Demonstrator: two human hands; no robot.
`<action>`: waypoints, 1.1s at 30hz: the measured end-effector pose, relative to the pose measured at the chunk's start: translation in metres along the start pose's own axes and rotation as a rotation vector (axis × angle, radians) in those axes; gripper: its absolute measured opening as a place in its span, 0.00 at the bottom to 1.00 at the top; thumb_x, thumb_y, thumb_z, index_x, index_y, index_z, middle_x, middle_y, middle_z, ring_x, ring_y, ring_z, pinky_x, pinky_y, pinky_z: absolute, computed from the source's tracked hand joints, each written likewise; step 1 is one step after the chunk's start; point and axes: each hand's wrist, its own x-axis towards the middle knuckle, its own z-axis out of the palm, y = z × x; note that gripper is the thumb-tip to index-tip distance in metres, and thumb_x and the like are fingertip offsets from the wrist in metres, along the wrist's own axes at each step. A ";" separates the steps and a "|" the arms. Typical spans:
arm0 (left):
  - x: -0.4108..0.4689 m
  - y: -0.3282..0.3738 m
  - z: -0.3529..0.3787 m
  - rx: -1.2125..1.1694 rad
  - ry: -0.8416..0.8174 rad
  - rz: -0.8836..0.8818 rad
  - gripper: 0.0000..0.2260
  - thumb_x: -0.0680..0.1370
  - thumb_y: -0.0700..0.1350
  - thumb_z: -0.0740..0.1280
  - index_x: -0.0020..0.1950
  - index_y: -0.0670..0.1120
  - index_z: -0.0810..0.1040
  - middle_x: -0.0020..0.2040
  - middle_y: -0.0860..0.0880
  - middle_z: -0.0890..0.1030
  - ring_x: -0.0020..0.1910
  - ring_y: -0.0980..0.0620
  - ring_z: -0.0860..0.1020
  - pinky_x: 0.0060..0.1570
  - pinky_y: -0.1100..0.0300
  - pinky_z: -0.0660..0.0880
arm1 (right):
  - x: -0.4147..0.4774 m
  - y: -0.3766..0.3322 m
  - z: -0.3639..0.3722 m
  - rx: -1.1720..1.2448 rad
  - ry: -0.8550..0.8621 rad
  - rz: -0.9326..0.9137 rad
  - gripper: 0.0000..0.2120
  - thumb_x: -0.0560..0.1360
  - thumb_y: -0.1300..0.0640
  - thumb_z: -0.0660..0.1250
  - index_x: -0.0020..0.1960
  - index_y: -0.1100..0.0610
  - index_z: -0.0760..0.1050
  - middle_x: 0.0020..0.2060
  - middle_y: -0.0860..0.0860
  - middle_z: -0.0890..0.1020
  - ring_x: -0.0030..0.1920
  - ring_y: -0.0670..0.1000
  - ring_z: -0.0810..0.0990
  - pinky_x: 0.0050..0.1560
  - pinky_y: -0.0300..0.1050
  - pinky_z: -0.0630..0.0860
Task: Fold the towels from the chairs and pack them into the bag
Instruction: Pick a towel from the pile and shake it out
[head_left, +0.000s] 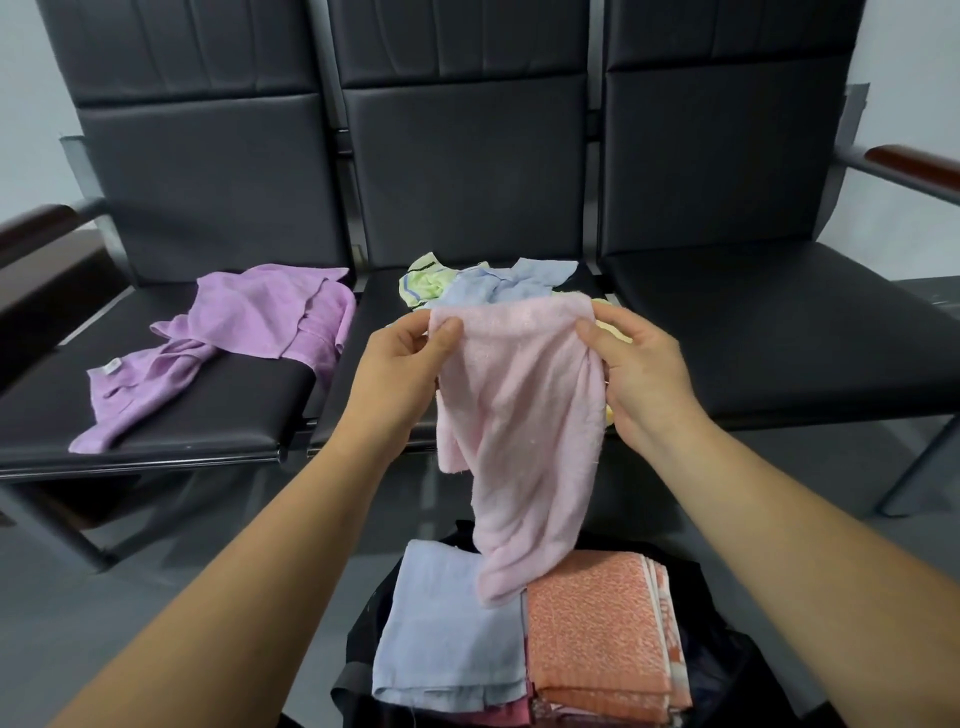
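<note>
A pale pink towel (519, 415) hangs in the air in front of the middle chair. My left hand (400, 369) pinches its top left corner and my right hand (639, 369) pinches its top right corner. Its lower end droops onto the open black bag (363, 639) on the floor. Inside the bag lie a folded light blue towel (447, 629) and a folded orange patterned towel (597, 639). A crumpled purple towel (244, 332) lies on the left chair seat. A light blue towel (498, 286) and a yellow-green towel (423, 280) lie heaped on the middle seat behind the pink one.
Three joined black chairs (467, 171) stand against the wall, with wooden armrests at the left (36, 223) and right (914, 161) ends. The right seat (769, 332) holds nothing. Grey floor surrounds the bag.
</note>
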 end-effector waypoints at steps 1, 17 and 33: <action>-0.001 0.000 0.001 -0.002 0.005 0.006 0.08 0.81 0.49 0.68 0.53 0.47 0.84 0.50 0.39 0.85 0.48 0.45 0.82 0.58 0.32 0.74 | 0.000 0.000 0.000 0.029 0.005 0.013 0.10 0.79 0.60 0.71 0.59 0.53 0.84 0.52 0.51 0.87 0.53 0.51 0.87 0.53 0.49 0.83; 0.012 0.019 -0.013 0.145 0.062 0.170 0.08 0.83 0.50 0.67 0.56 0.47 0.78 0.42 0.50 0.82 0.41 0.53 0.79 0.43 0.51 0.75 | 0.010 -0.040 -0.019 -0.076 -0.443 0.199 0.06 0.83 0.62 0.63 0.52 0.54 0.77 0.43 0.51 0.83 0.43 0.51 0.82 0.47 0.51 0.79; 0.014 0.001 -0.004 0.117 -0.086 -0.246 0.11 0.81 0.49 0.69 0.55 0.41 0.83 0.51 0.40 0.86 0.44 0.49 0.82 0.47 0.51 0.83 | 0.017 -0.048 -0.018 0.110 -0.270 0.334 0.11 0.82 0.66 0.58 0.48 0.57 0.76 0.41 0.55 0.84 0.40 0.52 0.84 0.41 0.47 0.82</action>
